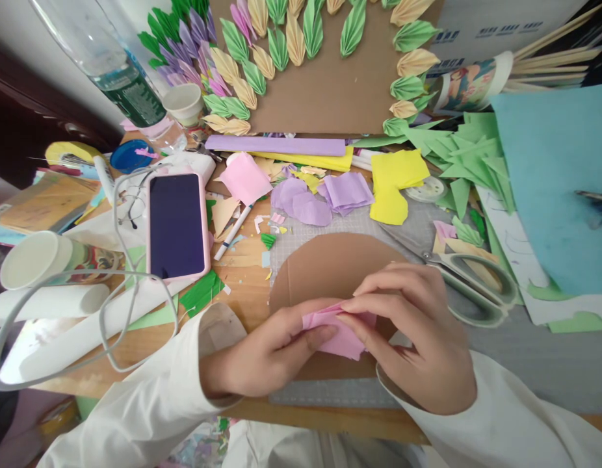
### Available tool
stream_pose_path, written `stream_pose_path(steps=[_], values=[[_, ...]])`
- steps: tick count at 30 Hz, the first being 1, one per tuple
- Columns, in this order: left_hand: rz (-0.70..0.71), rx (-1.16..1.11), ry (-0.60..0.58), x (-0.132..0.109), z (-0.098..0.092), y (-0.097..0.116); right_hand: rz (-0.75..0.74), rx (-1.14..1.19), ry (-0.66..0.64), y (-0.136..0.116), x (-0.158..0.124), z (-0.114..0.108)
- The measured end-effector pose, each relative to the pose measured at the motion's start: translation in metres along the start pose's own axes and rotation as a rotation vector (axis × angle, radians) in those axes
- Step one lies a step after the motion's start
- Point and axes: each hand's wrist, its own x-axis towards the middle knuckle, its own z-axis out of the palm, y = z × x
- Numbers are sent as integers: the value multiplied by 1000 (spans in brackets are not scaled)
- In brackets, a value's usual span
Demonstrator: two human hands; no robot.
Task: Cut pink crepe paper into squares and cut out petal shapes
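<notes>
A piece of pink paper [347,339] is held between both hands, partly folded along its upper edge. My left hand [276,348] grips its left side, thumb lying over the front. With thumb and forefinger my right hand [418,331] pinches the upper right edge. Beneath the hands lies a round brown cardboard piece [325,266]. Scissors [464,276] rest to the right, blades pointing towards the upper left. Beyond the cardboard are purple paper pieces [305,203], a yellow paper piece [396,182] and a pink paper stack [245,179].
A phone [179,226] lies left with a white cable [103,325]. A paper cup [35,260] lies tipped over; a bottle [120,78] stands behind. A cardboard panel [325,97] carries pleated paper leaves. Green paper pieces [476,149] and blue paper [559,188] are right.
</notes>
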Motion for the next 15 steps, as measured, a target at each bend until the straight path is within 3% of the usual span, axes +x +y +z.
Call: stream_pose_path(steps=[9,15], values=[[2,-195,7,-3,-3,6,71,87,136,-3,-2,-4],[25,-178,10,-5,-5,11,132,224,113,-5,-5,-5]])
